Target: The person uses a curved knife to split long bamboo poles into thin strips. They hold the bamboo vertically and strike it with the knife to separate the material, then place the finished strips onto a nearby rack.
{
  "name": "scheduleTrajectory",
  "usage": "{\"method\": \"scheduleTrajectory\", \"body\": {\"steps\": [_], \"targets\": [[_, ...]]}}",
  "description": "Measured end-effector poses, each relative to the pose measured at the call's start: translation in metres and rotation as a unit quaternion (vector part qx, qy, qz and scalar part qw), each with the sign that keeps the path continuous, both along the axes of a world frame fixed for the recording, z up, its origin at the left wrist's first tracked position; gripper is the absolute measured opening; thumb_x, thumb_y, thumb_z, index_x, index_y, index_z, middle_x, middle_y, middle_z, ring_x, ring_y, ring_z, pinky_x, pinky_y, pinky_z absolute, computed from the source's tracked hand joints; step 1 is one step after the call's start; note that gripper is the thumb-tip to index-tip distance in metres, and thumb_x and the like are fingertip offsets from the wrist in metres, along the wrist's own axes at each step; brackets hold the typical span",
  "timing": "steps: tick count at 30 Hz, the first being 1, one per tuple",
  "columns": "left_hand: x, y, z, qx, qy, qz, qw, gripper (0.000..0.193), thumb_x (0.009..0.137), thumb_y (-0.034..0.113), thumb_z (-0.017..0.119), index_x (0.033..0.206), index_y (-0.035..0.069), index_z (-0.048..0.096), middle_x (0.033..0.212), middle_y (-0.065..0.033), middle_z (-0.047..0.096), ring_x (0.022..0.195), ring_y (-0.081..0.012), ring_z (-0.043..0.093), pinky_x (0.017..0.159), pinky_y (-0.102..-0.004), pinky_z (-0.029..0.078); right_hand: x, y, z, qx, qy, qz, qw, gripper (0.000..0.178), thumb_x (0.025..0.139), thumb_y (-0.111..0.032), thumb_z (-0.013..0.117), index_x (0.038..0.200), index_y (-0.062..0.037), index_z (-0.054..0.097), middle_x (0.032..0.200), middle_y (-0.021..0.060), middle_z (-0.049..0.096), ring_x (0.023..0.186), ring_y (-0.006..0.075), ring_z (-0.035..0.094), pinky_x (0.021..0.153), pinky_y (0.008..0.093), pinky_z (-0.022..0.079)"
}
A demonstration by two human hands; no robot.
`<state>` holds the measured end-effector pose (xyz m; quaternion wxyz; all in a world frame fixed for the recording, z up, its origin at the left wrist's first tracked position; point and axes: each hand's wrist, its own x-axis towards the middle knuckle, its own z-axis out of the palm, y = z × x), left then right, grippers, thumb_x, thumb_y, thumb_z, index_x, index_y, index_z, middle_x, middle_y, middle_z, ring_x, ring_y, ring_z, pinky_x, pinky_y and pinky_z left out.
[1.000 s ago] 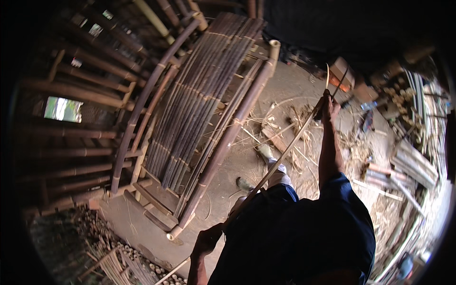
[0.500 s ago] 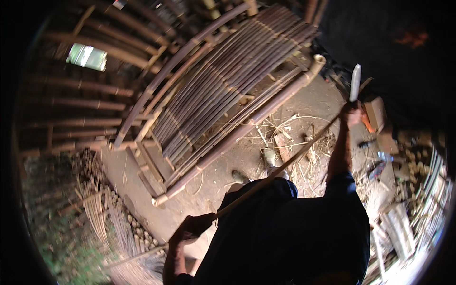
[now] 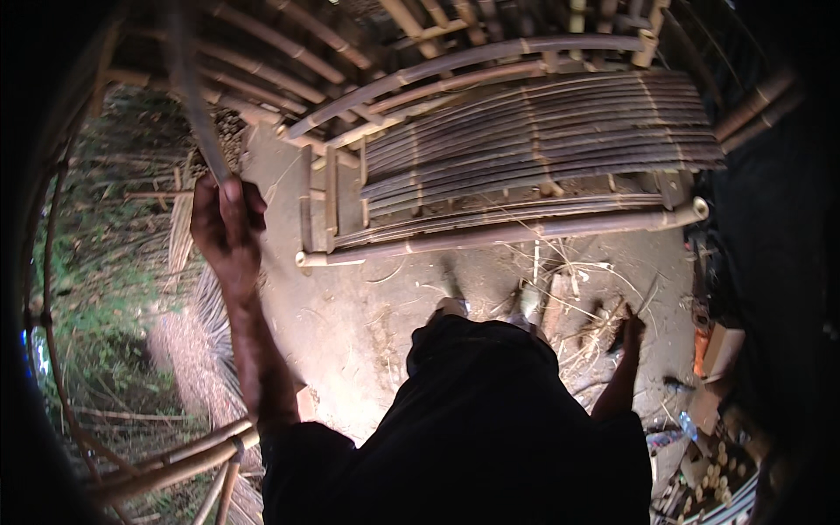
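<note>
Left hand (image 3: 229,223) has swung far left, clasping a bamboo strip (image 3: 198,109); right hand (image 3: 632,332) grips a blurred blade (image 3: 649,296); bamboo slats (image 3: 534,144) stop short of the near rail (image 3: 525,231).

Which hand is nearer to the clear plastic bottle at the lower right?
Right. In this view, the right hand is up and to the left of the bottle; the left hand is much farther off, toward the upper left.

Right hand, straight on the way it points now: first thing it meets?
Probably the thick bamboo pole along the near side of the slatted frame. Depth is unclear, so the right hand might pass above it.
</note>
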<state>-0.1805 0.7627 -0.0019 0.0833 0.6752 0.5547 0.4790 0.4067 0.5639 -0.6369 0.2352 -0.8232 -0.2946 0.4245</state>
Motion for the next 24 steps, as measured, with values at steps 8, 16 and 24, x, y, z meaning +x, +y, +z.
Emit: {"method": "scheduleTrajectory", "body": {"steps": [8,16,24], "targets": [[-0.020,0.047,-0.053,0.109,-0.482,-0.103,0.863,0.033,0.105,0.040,0.039,0.091,0.013,0.052,0.066,0.0018,0.043,0.056,-0.0104,0.038,0.053,-0.0292,0.039,-0.194,0.041,0.151,0.031,0.388,-0.222,0.894,0.071,0.088,-0.065,0.057,0.121,-0.0027,0.054,0.095,0.0135,0.069,0.048,0.0112,0.052,0.043,0.0259,0.042],[0.001,0.010,-0.303,-0.116,-0.713,0.138,0.678,0.025,0.103,0.034,0.039,0.090,0.016,0.051,0.077,-0.0030,0.052,0.077,-0.0229,0.054,0.090,-0.0526,0.045,-0.072,0.103,0.211,0.327,0.381,-0.250,0.828,0.074,0.091,-0.067,0.048,0.134,-0.0063,0.052,0.117,0.0092,0.062,0.068,0.0133,0.051,0.062,0.0281,0.047],[-0.008,0.003,-0.451,-0.464,-0.656,0.208,0.557,0.025,0.098,0.028,0.053,0.110,0.007,0.061,0.101,-0.0118,0.069,0.089,-0.0268,0.069,0.076,-0.0437,0.059,-0.022,0.131,0.218,0.324,0.019,-0.180,0.929,0.037,0.097,-0.040,0.053,0.090,-0.0068,0.066,0.077,0.0037,0.062,0.066,0.0153,0.058,0.062,0.0294,0.050]]}}
